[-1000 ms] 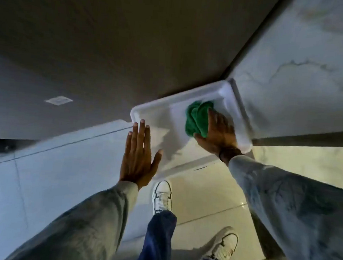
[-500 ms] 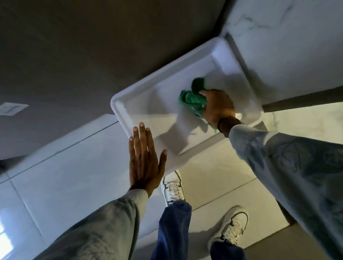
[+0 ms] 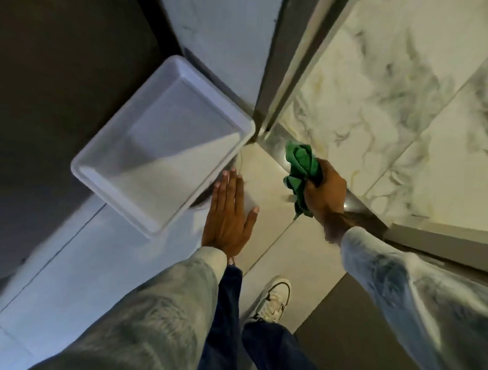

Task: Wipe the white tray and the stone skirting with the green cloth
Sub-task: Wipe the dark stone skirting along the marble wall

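The white tray (image 3: 165,148) lies on the floor in the corner, against a dark wall, with nothing in it. My left hand (image 3: 229,215) is flat, fingers together and thumb out, just beside the tray's near right rim. My right hand (image 3: 323,192) is closed around the bunched green cloth (image 3: 302,171), to the right of the tray. The cloth rests at the polished stone skirting (image 3: 358,209), a dark strip that runs along the foot of the marble wall.
A marble-veined wall (image 3: 399,94) fills the right side. A metal door frame or post (image 3: 282,58) stands in the corner behind the tray. Pale floor tiles (image 3: 266,215) lie under my hands. My white shoe (image 3: 272,304) and blue trouser legs are below.
My right hand lifted the green cloth out of the tray and carried it right to the skirting. The view swung right, and my left hand now sits by the tray's right rim.
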Demonstrator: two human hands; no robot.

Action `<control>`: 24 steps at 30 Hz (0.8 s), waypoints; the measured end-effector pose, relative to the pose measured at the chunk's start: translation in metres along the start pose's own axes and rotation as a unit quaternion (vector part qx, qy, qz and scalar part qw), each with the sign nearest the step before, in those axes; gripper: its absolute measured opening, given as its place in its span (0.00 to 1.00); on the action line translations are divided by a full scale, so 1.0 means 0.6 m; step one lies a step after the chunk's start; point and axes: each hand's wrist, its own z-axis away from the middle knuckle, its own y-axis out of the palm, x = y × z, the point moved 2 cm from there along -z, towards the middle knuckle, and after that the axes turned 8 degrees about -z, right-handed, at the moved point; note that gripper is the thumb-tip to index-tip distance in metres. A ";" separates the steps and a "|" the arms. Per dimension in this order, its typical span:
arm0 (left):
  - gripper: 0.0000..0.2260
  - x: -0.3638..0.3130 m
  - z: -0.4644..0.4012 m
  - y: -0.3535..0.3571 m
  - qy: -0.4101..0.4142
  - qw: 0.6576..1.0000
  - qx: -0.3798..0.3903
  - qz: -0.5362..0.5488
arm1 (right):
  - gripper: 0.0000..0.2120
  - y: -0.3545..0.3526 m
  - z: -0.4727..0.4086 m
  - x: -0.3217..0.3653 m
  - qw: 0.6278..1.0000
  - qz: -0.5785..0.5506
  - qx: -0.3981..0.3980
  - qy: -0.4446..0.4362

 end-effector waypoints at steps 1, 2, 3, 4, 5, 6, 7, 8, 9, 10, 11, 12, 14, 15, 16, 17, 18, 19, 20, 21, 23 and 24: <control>0.35 -0.017 -0.017 0.030 0.016 1.000 0.005 -0.009 | 0.18 -0.010 -0.015 -0.041 1.000 0.006 -0.017 0.013; 0.35 -0.030 -0.036 0.062 0.031 0.999 0.008 -0.024 | 0.19 -0.016 -0.034 -0.081 0.999 0.016 -0.032 0.023; 0.35 -0.041 -0.055 0.097 0.043 0.998 0.010 -0.044 | 0.20 -0.018 -0.055 -0.119 0.998 0.022 -0.043 0.033; 0.35 -0.047 -0.075 0.132 0.049 0.997 0.006 -0.061 | 0.21 -0.014 -0.079 -0.152 0.998 0.024 -0.048 0.045; 0.35 -0.050 -0.098 0.168 0.051 0.997 0.001 -0.065 | 0.21 -0.006 -0.106 -0.182 0.997 0.022 -0.049 0.052; 0.35 -0.049 -0.124 0.206 0.050 0.997 0.000 -0.064 | 0.22 0.008 -0.137 -0.210 0.997 0.019 -0.050 0.053; 0.35 -0.045 -0.153 0.244 0.049 0.997 0.001 -0.065 | 0.22 0.025 -0.171 -0.234 0.997 0.014 -0.053 0.045; 0.35 -0.038 -0.182 0.283 0.048 0.996 0.002 -0.071 | 0.22 0.046 -0.207 -0.252 0.998 0.010 -0.055 0.030; 0.35 -0.029 -0.211 0.320 0.048 0.996 0.001 -0.076 | 0.22 0.070 -0.244 -0.268 0.998 0.009 -0.054 0.012; 0.35 -0.020 -0.239 0.355 0.048 0.995 0.000 -0.083 | 0.22 0.096 -0.282 -0.282 0.999 0.008 -0.050 -0.009; 0.35 -0.009 -0.268 0.388 0.042 0.995 -0.002 -0.090 | 0.23 0.124 -0.320 -0.293 0.999 0.007 -0.043 -0.031; 0.35 0.002 -0.297 0.418 0.031 0.995 -0.004 -0.099 | 0.24 0.153 -0.357 -0.301 0.998 0.005 -0.034 -0.055; 0.35 0.027 -0.350 0.472 -0.005 0.993 -0.009 -0.120 | 0.27 0.220 -0.427 -0.318 0.994 0.025 0.000 -0.107; 0.35 0.039 -0.372 0.496 -0.024 0.991 -0.012 -0.133 | 0.29 0.255 -0.459 -0.328 0.989 0.064 0.023 -0.130; 0.36 0.050 -0.392 0.518 -0.039 0.989 -0.013 -0.142 | 0.32 0.290 -0.487 -0.339 0.981 0.121 0.041 -0.146; 0.36 0.060 -0.407 0.536 -0.049 0.989 -0.012 -0.142 | 0.35 0.323 -0.510 -0.350 0.970 0.182 0.052 -0.152; 0.36 0.069 -0.417 0.553 -0.052 0.989 -0.016 -0.140 | 0.38 0.353 -0.528 -0.361 0.959 0.232 0.052 -0.152; 0.37 0.077 -0.424 0.568 -0.050 0.989 -0.029 -0.138 | 0.39 0.378 -0.544 -0.366 0.950 0.266 0.038 -0.159; 0.37 0.082 -0.429 0.581 -0.049 0.988 -0.049 -0.135 | 0.40 0.401 -0.557 -0.364 0.942 0.289 0.018 -0.173; 0.36 0.085 -0.430 0.589 -0.048 0.988 -0.071 -0.129 | 0.40 0.420 -0.564 -0.358 0.935 0.301 -0.001 -0.186; 0.36 0.087 -0.428 0.600 -0.043 0.984 -0.117 -0.124 | 0.40 0.444 -0.569 -0.344 0.929 0.312 -0.030 -0.197; 0.36 0.088 -0.427 0.604 -0.038 0.983 -0.133 -0.124 | 0.40 0.445 -0.567 -0.344 0.926 0.316 -0.038 -0.204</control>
